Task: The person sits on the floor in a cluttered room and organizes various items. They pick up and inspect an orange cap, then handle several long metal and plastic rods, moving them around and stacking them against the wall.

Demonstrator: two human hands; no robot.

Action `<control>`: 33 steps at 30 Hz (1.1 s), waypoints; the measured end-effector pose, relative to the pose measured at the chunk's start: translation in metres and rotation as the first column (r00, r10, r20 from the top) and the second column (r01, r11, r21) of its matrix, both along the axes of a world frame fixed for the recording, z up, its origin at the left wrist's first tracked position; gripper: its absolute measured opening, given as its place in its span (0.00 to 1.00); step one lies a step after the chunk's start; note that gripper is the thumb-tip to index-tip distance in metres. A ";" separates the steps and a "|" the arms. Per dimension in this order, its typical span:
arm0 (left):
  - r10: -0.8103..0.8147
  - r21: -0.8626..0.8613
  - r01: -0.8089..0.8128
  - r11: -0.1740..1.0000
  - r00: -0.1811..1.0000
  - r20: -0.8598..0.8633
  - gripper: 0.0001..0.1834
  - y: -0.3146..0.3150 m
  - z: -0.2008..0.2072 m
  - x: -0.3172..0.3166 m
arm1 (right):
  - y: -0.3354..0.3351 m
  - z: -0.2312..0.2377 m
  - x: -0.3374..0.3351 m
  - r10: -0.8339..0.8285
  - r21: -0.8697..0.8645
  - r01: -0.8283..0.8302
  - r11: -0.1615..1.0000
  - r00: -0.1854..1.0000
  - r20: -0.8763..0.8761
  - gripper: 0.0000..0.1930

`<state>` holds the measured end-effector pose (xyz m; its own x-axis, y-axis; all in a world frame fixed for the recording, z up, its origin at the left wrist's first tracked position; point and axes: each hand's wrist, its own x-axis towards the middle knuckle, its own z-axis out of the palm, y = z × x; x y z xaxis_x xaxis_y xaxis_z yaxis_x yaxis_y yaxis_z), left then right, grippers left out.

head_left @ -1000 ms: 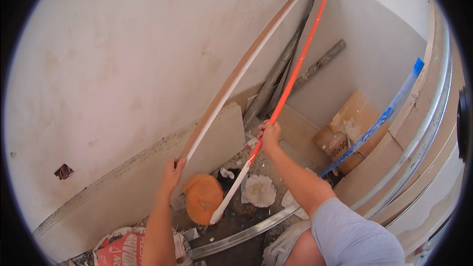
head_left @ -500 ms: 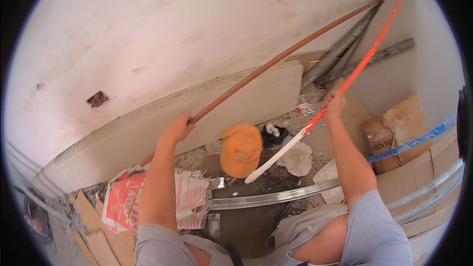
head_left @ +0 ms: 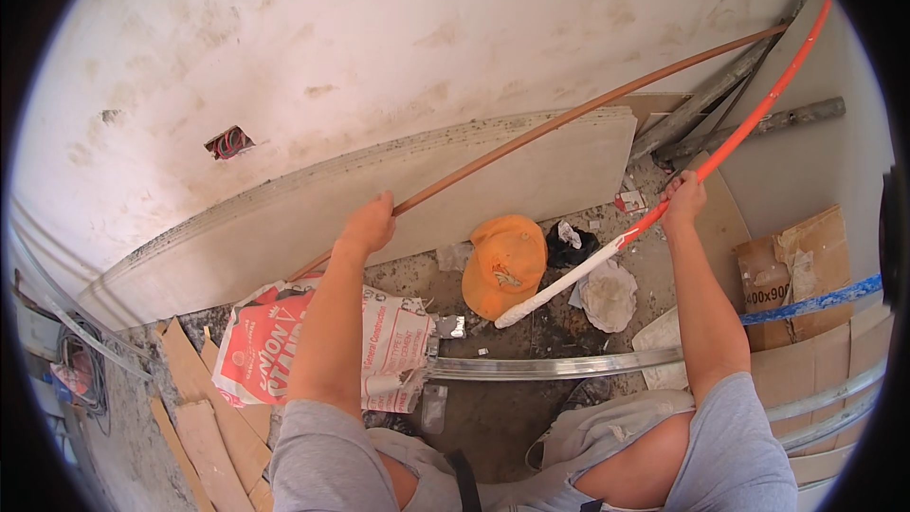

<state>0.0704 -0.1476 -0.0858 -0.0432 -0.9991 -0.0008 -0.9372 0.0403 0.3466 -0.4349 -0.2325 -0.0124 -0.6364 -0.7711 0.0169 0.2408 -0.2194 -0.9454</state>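
Brown pole (head_left: 533, 135) gripped by left hand (head_left: 370, 225), left of orange cap (head_left: 503, 256); red pole (head_left: 749, 126) gripped by right hand (head_left: 683, 200), right of cap.

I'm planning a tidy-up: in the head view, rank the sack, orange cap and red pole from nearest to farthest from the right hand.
1. Red pole: in the right hand itself.
2. Orange cap: on the floor, to that hand's left.
3. Red-and-white sack: on the floor, much farther left.
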 end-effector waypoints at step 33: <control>0.134 -0.283 -0.214 0.935 0.952 -0.276 0.26 -0.003 0.003 -0.003 | 0.000 -0.007 -0.011 0.010 0.019 -0.010 1.000 0.999 -0.033 0.06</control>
<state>0.0672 -0.1505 -0.0825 0.1727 -0.9400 0.2943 -0.8242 0.0257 0.5657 -0.4458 -0.2321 -0.0189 -0.6281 -0.7778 0.0235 0.2113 -0.1995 -0.9568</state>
